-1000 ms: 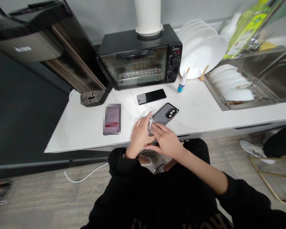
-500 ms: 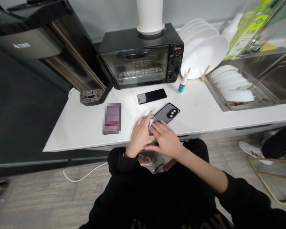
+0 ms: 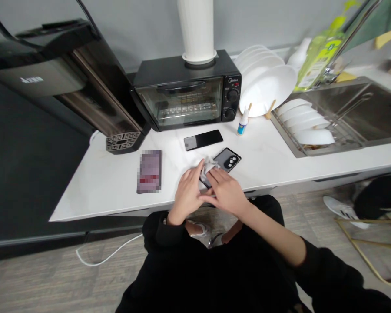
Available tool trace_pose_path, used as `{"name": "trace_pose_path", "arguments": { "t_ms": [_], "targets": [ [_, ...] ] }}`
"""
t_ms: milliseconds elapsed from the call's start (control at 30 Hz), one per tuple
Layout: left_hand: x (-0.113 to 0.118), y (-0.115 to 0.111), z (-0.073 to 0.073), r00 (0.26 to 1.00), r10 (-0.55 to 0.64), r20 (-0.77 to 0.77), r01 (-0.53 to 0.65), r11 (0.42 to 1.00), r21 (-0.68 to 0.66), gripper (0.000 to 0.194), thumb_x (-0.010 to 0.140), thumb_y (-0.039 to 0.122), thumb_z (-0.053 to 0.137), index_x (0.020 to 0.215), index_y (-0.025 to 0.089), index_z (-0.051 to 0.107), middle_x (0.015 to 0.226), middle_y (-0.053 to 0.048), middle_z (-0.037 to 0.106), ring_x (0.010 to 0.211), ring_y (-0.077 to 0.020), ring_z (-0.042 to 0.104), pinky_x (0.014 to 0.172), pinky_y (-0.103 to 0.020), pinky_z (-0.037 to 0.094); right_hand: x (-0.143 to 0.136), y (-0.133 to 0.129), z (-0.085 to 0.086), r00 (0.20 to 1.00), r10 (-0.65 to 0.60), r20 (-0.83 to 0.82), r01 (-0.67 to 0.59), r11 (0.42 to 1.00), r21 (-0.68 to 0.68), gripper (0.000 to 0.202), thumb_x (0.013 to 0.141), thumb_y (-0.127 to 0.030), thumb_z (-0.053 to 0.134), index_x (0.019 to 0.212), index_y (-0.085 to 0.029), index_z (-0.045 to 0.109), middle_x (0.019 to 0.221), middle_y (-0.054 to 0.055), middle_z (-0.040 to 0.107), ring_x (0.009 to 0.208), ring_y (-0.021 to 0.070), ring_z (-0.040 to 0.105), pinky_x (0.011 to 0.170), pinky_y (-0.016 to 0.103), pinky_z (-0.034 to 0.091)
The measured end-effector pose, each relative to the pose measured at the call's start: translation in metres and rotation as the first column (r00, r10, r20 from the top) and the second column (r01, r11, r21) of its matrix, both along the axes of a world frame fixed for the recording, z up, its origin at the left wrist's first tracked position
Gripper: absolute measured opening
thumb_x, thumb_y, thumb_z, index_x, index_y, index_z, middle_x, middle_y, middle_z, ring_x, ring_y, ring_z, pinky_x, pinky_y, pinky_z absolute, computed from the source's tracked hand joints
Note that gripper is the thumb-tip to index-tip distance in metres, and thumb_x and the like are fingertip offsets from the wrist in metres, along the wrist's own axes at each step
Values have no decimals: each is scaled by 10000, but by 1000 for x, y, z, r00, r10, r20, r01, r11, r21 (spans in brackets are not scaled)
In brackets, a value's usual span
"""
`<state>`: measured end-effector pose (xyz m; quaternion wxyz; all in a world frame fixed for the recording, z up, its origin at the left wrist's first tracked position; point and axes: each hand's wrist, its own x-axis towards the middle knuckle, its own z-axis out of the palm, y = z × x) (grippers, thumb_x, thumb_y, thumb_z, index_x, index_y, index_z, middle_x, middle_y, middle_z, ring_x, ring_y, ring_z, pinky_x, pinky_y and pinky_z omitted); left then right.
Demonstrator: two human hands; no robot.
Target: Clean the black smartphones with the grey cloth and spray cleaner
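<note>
A dark phone case (image 3: 227,158) with a camera cutout lies at the counter's front edge. On its lower left part is a crumpled whitish cloth (image 3: 209,165), pressed under the fingers of my right hand (image 3: 226,189). My left hand (image 3: 188,190) rests at the case's left side, its fingers together against the cloth and case edge; what its fingertips grip is partly hidden. Behind the case lies a black phone (image 3: 203,140), screen up. A small white spray bottle (image 3: 243,122) with a blue label stands to the right. A purplish flat item (image 3: 150,171), blurred out, lies at left.
A black toaster oven (image 3: 189,95) stands at the back, with a drink machine (image 3: 97,87) to its left. White plates (image 3: 267,89) lean in a rack beside a sink (image 3: 355,117) holding bowls. A person's shoe (image 3: 343,211) shows at lower right.
The view has shifted, so counter items appear lower and slightly left. My right hand and the cloth have moved a little on the case, and more of the cloth shows.
</note>
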<state>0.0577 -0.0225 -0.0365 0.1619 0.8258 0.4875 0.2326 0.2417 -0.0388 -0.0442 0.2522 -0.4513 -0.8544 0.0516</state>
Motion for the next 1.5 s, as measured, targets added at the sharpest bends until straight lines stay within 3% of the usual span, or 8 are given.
{"name": "trace_pose_path", "arguments": {
  "t_ms": [133,367,600,800,1033,1133,1367,1500],
  "targets": [
    [1,-1,1,999,24,22,-24,1000,-8,1000,875,258,758,1705,230,200,1537,-120,601,1357,-320,557,1169,-483,456,11,-22,-1,996,93,-16,-93,996,-14,733,1015,-696,528,1416,-90,619,1446,217,686,1382,336,631,1230,541,454],
    [4,-2,4,999,38,37,-37,999,-10,983,906,364,777,1700,266,206,1553,-97,599,1370,-318,562,1192,-504,437,46,25,4,969,-237,68,235,971,42,721,1056,-647,472,1428,-46,610,1471,271,653,1428,420,584,1212,662,409],
    [0,0,1,997,33,64,-30,998,-47,1023,864,263,776,1707,259,197,1515,-103,624,1358,-312,574,1166,-480,468,14,-13,2,988,155,-21,-156,987,-43,691,1010,-683,561,1403,-120,641,1448,198,695,1401,328,632,1242,567,432],
    [2,1,4,999,31,37,-31,999,-19,1018,881,372,816,1699,302,214,1544,-75,612,1374,-320,557,1187,-519,436,70,23,6,989,-135,67,134,991,8,564,1083,-554,501,1439,-134,620,1504,193,656,1419,352,615,1219,634,418],
    [-3,2,-3,997,20,74,-19,1000,-16,1007,860,247,779,1699,300,225,1518,-106,615,1362,-330,571,1149,-506,483,6,0,-6,996,79,-47,-79,997,9,707,973,-694,620,1388,-122,645,1391,195,729,1376,342,642,1240,570,432],
    [-2,0,0,997,36,72,-35,999,-23,1018,855,255,793,1697,305,222,1512,-91,621,1379,-318,558,1164,-494,473,15,-12,-5,991,118,-63,-120,992,-33,646,1003,-668,593,1407,-167,638,1413,160,725,1380,307,646,1250,566,419],
    [3,1,3,999,36,38,-35,999,-18,994,880,353,805,1693,302,235,1543,-75,608,1396,-314,538,1203,-509,424,54,27,0,972,-233,41,231,972,49,631,1066,-588,508,1437,-88,617,1463,238,671,1422,397,595,1227,658,383],
    [0,0,2,998,32,55,-30,999,-38,996,878,254,767,1707,273,215,1531,-96,608,1373,-309,545,1189,-483,445,4,3,2,1000,16,-3,-16,1000,15,773,983,-730,556,1348,-58,667,1348,253,725,1352,385,639,1221,566,438]
  ]
}}
